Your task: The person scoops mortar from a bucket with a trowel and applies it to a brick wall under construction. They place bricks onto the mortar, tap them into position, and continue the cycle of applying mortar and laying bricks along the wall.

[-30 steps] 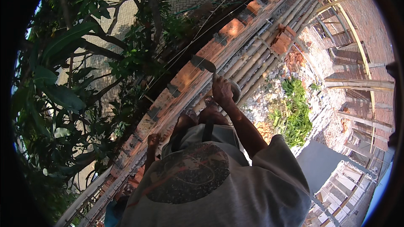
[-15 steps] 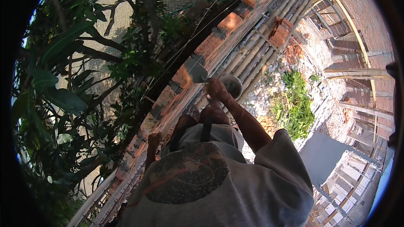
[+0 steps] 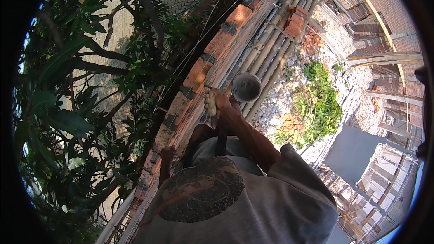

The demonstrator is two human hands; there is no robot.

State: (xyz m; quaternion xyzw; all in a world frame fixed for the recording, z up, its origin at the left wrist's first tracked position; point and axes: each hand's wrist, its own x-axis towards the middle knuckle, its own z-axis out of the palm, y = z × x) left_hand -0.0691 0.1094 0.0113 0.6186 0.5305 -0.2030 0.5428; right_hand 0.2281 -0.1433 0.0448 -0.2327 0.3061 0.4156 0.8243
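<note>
My right hand [image 3: 220, 100] is closed around the pale handle of a trowel [image 3: 211, 104], above the brick wall [image 3: 197, 73]. The trowel's blade hardly shows from this angle. Just right of that hand, a round grey bucket [image 3: 246, 86] rests on bamboo poles, its inside coated grey. Lower left, my left hand [image 3: 167, 152] is curled at the wall's edge. Its fingers are mostly hidden, and whatever it may hold cannot be made out. Bricks and grey mortar [image 3: 186, 92] alternate along the wall top.
Bamboo poles [image 3: 266, 47] run beside the wall, bearing a stack of loose bricks [image 3: 296, 21]. A string line stretches along the wall's outer side. Tree branches [image 3: 106, 40] crowd the left. Far below on the right lie rubble [image 3: 282, 90] and cut green leaves [image 3: 318, 99].
My right hand has drawn back toward me and left, away from the bucket. The trowel blade, flat and plainly visible before, has turned from view. The whole view has shifted slightly.
</note>
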